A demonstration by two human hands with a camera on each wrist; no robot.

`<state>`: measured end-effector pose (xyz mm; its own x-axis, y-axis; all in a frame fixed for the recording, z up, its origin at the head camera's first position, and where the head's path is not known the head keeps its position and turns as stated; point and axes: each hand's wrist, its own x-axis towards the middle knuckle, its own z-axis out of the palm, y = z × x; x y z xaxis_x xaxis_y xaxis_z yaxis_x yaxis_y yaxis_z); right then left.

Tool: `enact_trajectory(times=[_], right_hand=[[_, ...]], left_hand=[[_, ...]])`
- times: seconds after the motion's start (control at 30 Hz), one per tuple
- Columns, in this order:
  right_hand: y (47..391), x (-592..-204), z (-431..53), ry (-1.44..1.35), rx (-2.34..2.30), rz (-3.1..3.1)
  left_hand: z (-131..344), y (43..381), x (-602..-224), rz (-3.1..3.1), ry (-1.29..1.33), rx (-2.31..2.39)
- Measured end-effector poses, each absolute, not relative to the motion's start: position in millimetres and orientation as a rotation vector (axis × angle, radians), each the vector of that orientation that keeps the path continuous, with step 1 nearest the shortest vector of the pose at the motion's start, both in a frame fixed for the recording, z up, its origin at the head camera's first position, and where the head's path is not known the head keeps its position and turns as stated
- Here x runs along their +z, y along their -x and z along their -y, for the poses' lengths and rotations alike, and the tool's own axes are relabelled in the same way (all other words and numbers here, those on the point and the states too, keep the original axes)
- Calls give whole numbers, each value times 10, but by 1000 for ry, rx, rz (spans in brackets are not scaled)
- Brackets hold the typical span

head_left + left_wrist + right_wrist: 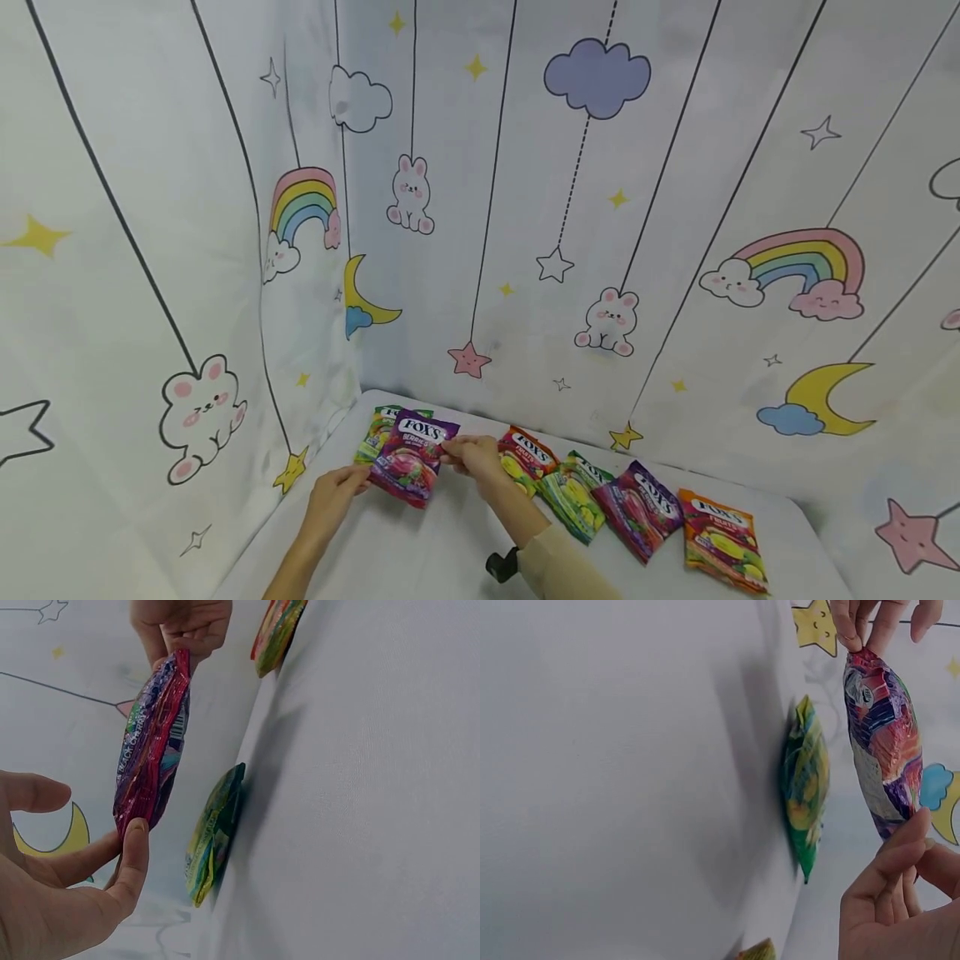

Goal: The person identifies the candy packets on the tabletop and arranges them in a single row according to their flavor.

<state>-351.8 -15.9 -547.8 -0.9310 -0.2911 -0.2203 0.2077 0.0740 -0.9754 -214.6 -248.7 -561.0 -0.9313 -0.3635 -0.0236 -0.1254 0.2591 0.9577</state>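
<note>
The fingers of your left hand (336, 496) pinch the lower left edge of the purple Fox's Berries bag (411, 462), while those of your right hand (476, 457) pinch its right edge. You hold that bag raised off the white counter (420, 554), its printed front facing you. Behind it, partly covered in your head view, a green bag (371, 442) lies on the counter. To the right of your right hand, four more run in a row: a red-orange bag (527, 457), a yellow-green bag (576, 497), a second purple bag (641, 508) and an orange bag (723, 537). White walls (450, 250) printed with rabbits, stars and rainbows surround the counter.
</note>
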Motion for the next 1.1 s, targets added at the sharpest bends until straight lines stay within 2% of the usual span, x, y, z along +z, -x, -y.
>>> enact_trajectory(times=[1.1], right_hand=[[3194, -5427, 347, 118, -1895, -1909]], left_hand=[[2659, 1708, -5566, 2270, -586, -1757]])
